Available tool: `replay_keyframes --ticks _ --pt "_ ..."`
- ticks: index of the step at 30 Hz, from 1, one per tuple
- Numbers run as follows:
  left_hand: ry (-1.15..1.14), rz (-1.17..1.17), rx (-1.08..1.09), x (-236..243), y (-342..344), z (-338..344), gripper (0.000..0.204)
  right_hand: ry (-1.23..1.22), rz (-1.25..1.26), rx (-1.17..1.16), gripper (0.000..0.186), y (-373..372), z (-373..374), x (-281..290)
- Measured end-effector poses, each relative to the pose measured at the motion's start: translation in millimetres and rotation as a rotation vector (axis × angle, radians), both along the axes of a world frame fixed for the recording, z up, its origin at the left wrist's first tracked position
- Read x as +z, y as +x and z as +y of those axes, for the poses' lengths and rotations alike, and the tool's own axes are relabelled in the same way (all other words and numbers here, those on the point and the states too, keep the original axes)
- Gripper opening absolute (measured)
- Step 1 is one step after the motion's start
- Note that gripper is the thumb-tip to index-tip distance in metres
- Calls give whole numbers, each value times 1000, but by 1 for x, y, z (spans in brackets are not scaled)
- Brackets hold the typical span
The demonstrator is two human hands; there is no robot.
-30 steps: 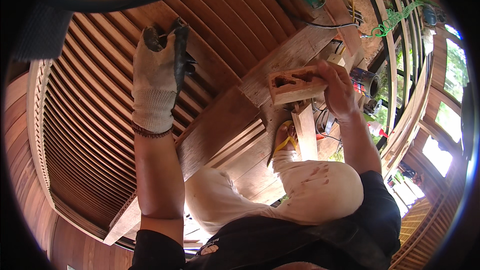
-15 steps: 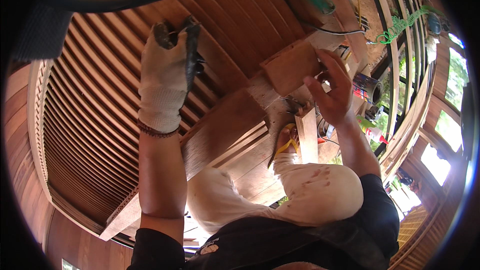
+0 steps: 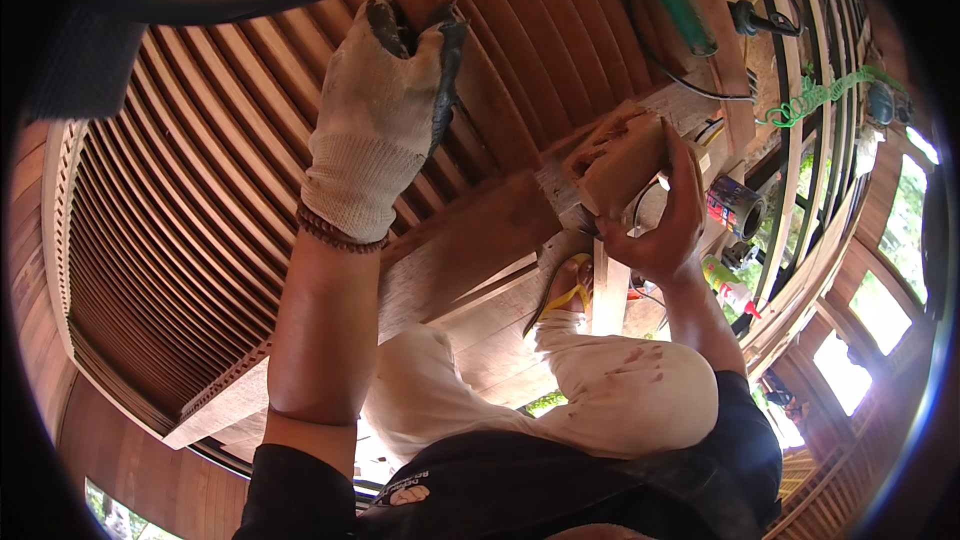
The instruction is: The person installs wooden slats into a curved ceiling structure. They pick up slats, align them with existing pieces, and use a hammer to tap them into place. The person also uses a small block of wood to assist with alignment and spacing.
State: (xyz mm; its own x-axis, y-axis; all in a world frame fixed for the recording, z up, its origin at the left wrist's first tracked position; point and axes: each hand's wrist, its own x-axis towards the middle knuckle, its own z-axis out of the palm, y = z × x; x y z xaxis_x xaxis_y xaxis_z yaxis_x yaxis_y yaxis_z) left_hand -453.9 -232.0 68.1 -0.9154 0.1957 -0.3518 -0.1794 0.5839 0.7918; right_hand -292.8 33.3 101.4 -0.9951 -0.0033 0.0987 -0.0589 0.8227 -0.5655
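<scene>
Perhaps the wooden block, right of centre, is the weak point — the bare right hand grasps just one end between fingers and thumb, so a loosened pinch could drop it near the sandalled foot. The gloved left hand, upper centre, has bent fingers; whether they hold anything cannot be told. Printing marks the can, right, and black shirt, bottom.
</scene>
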Motion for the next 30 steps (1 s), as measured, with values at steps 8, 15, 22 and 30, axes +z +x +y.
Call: replay_keyframes --ticks 8,15,22,30 --pt "-50 48 -2 2 1 4 36 27 -13 -1 100 1 -13 2" --pt "-9 -120 86 4 0 7 38 59 7 25 107 3 -22 -4" --pt "-17 -107 68 5 1 8 38 30 63 143 114 -1 -9 -9" --pt "-35 20 53 0 1 8 34 103 155 227 94 -8 -2 -10"
